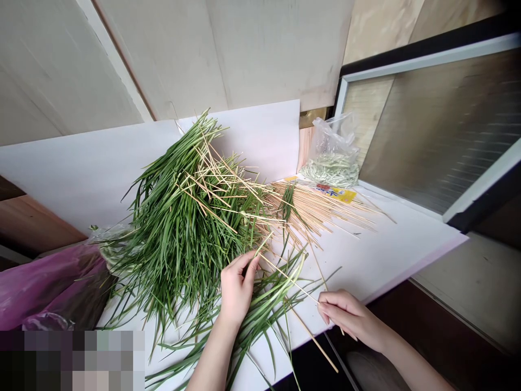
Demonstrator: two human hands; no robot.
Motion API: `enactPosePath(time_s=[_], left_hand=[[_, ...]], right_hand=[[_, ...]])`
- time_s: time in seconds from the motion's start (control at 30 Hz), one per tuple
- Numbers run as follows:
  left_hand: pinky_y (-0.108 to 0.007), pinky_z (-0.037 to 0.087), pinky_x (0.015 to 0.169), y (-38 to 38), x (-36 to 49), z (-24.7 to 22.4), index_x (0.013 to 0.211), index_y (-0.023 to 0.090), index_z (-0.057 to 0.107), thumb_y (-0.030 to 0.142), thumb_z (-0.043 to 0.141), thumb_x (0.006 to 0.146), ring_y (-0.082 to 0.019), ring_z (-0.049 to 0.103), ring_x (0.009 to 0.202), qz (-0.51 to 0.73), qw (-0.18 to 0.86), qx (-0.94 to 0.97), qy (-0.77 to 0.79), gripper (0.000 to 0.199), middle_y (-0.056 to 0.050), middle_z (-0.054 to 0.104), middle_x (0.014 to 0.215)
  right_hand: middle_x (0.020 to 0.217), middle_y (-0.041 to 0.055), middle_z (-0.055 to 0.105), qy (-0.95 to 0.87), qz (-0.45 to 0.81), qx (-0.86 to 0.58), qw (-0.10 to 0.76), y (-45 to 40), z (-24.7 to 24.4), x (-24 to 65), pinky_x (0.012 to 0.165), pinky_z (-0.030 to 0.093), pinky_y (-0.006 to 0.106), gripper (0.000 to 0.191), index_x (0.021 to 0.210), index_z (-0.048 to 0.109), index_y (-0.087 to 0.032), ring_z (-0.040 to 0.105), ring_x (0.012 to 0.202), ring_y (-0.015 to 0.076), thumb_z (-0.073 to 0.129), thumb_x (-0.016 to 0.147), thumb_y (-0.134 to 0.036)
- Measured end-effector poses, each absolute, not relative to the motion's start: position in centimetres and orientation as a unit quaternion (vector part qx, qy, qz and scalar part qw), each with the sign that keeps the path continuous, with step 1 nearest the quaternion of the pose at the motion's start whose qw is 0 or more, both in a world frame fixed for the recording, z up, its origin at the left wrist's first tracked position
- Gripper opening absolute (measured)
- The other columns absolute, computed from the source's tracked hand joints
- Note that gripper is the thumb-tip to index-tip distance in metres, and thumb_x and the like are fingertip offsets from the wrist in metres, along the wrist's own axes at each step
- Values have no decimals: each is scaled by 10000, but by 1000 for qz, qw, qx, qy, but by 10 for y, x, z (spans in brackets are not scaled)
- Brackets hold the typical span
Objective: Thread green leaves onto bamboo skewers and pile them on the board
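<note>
left hand (pixel 238 288): grip half closed against a heap of long green leaves (pixel 179 228), hold unclear. right hand (pixel 345 317): grip pinched on a thin bamboo skewer (pixel 291 279). heap lies mid-frame on white desk (pixel 386 255), more skewers (pixel 321 212) to its right.

A home is suggested, most likely a corner by a window: a white-topped counter (pixel 386 255) stands against painted wall panels (pixel 223 54), beside a ribbed-glass window in a pale metal frame (pixel 439 136). A clear plastic bag (pixel 331 155) and a purple plastic bag (pixel 49 288) sit on the counter's edges.
</note>
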State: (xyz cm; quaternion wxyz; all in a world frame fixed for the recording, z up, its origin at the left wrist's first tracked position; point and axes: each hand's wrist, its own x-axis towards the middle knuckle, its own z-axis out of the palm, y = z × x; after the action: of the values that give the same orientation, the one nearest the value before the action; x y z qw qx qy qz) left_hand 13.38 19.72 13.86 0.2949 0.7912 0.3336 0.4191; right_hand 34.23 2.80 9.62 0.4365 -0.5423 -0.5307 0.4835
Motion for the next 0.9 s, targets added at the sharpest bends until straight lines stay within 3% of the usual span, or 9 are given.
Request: enactPosePath(time_s=[0.33, 0.9], left_hand=[[-273, 531, 691, 197, 134, 140, 1052, 182, 776, 337, 559, 983, -164, 669, 681, 409, 281, 805, 324, 275, -53, 754, 863], [-294, 582, 783, 194, 133, 139, 1052, 206, 789, 281, 567, 974, -203, 741, 845, 448, 223, 804, 323, 247, -70, 787, 995]], right_hand=[[472, -97, 309, -533, 481, -541, 439, 30, 97, 342, 386, 246, 213, 543, 681, 491, -209, 306, 363, 90, 480, 977, -664], [452, -105, 291, -528, 489, -537, 441, 29, 102, 341, 398, 250, 211, 569, 678, 480, -210, 293, 364, 90, 473, 966, -701]])
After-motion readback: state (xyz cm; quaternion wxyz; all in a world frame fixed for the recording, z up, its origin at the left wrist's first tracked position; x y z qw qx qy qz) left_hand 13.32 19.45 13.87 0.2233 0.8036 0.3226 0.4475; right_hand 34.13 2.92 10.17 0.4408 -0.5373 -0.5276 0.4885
